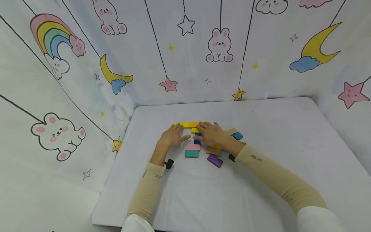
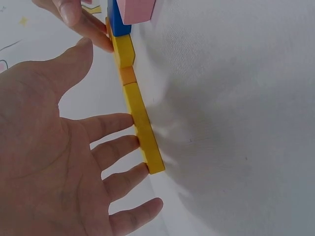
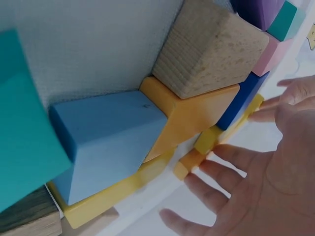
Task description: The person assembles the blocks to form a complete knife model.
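Observation:
My left hand (image 1: 173,135) has its fingers spread, with fingertips touching the long side of a yellow block (image 2: 142,128). Beside it, in line, is an orange block (image 3: 189,164), which the fingertips of my right hand (image 1: 211,133) touch. Together the two form a bar at the far end of the group. Against the bar sits a smaller yellow block (image 1: 194,130), followed by a dark blue block (image 1: 197,141), a pink block (image 1: 193,147) and a teal block (image 1: 192,154) in a column towards me. My right hand partly covers the bar's right end and the dark blue block.
Right of the column lie a wooden block (image 1: 213,150), a purple block (image 1: 215,160) and a light blue block (image 3: 108,142). Farther right is another teal block (image 1: 238,136). The white table (image 1: 278,129) meets a patterned cloth (image 1: 191,67) at its back edge.

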The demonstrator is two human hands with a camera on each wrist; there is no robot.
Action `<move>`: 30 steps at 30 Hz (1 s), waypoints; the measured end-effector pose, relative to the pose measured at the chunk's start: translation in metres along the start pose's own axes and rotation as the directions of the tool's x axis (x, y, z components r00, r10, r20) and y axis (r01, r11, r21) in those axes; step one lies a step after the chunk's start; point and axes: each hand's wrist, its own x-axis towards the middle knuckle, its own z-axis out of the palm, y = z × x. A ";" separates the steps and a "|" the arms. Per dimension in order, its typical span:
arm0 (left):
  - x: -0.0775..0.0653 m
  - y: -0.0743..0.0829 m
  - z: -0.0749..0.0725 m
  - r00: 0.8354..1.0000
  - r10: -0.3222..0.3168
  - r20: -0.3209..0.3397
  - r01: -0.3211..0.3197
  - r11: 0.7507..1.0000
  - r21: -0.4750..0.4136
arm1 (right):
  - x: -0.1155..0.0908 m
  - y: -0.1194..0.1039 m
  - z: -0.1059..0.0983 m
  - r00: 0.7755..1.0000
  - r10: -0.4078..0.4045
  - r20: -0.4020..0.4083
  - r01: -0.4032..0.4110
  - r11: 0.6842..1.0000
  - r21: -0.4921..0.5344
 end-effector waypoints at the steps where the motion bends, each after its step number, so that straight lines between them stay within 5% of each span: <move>1: 0.000 0.000 0.000 1.000 -0.001 0.002 0.001 1.000 0.000 | 0.000 0.000 0.000 1.000 0.001 0.000 -0.001 1.000 -0.004; 30: -0.001 0.003 0.001 1.000 0.023 -0.006 -0.023 1.000 0.013 | 0.002 0.001 0.000 1.000 -0.014 0.000 0.014 1.000 0.026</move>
